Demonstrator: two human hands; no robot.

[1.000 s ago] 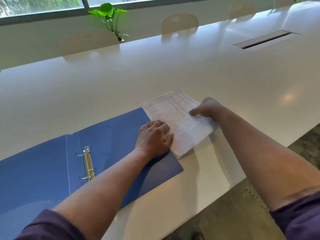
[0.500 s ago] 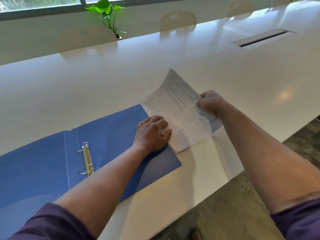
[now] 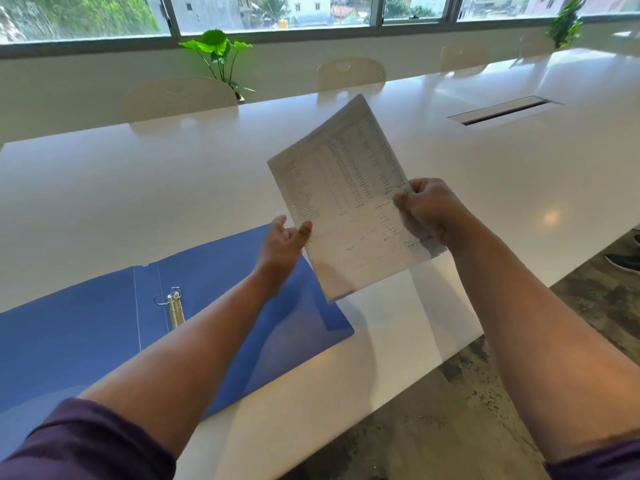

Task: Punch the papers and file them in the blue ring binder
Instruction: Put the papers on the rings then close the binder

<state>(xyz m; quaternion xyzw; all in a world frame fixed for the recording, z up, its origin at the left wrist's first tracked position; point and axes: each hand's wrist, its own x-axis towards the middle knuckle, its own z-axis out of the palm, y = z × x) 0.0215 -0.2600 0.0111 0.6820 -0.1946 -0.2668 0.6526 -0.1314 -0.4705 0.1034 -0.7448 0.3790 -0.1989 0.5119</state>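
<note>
A thin stack of printed papers (image 3: 343,202) is held up off the white table (image 3: 138,188), tilted toward me, with small punch holes along its left edge. My right hand (image 3: 429,213) grips the stack's right edge. My left hand (image 3: 284,240) pinches the left edge between thumb and fingers. Below my left arm the blue ring binder (image 3: 79,337) lies open and flat on the table, its metal ring mechanism (image 3: 173,306) in the spine with the rings parted.
Cream chairs (image 3: 180,98) line the table's far side, with a green plant (image 3: 218,57) behind them. A cable slot (image 3: 502,110) is set in the table at the right. The table's near edge runs diagonally past the binder; shoes (image 3: 623,261) show on the floor.
The papers lay flat on the table under both hands; my right hand lifted their far edge, and now both hands hold the stack up above the table.
</note>
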